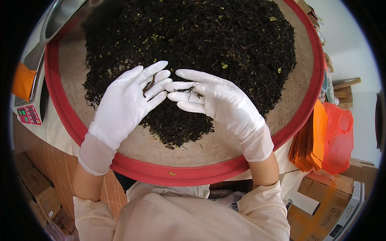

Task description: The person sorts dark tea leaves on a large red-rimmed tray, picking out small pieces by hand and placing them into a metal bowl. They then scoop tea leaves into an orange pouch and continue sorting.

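A wide heap of dark, twisted dried leaves [196, 45], apparently tea, covers much of a round tray with a red fabric rim [187, 175]. Small yellow-green bits are scattered through it. Over the near part of the heap is my left hand [120, 96] in a white glove, palm turned up and fingers spread. A curled brown leaf or stem [149, 86] rests across its fingers. My right hand [227, 95], also gloved in white, holds a thin dark leaf strand [189, 89] at its thumb and fingers. The two hands' fingertips nearly meet.
A metal bowl [58, 22] stands at the upper left near a digital scale [30, 116] and an orange packet [23, 82]. To the right are a stack of orange paper bags [312, 141], a red plastic bag [337, 135] and a cardboard box [316, 201]. More boxes [37, 183] sit at lower left.
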Available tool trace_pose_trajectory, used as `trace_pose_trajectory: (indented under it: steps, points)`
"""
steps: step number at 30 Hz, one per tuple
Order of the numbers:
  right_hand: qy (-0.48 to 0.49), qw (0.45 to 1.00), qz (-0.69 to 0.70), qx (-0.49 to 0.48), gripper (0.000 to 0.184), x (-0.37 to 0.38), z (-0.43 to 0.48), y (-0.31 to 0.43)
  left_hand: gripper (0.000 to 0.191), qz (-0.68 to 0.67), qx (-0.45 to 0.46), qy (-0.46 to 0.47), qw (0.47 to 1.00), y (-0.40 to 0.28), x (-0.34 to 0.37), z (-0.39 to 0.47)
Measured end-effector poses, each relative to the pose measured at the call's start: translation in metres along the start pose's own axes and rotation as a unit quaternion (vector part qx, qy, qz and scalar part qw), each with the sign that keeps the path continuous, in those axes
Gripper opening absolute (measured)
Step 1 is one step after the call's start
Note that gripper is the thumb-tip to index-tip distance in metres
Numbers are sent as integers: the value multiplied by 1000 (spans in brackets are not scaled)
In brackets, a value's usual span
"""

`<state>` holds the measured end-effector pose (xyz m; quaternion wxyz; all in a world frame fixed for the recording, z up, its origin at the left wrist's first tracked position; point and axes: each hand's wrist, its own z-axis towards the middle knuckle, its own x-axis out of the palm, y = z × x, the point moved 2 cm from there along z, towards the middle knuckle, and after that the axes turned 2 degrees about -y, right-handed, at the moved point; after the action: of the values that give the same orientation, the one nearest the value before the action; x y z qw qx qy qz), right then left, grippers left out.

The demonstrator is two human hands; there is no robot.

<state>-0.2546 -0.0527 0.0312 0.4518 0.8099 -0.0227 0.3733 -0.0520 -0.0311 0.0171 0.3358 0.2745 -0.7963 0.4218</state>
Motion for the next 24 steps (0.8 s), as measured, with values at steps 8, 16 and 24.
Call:
trace_pose_trajectory:
  steps: [8,16,24]
  points:
    - [-22,987,-156,-41,53,2,-6,2,51,15,3,-11,1000,-1,-3,0]
    - [-95,695,-654,-284,62,0,-18,10,51,44,-22,0,999,1,-1,1]
    - [-66,760,-561,-323,59,8,-11,6,61,50,-86,37,994,12,9,0]
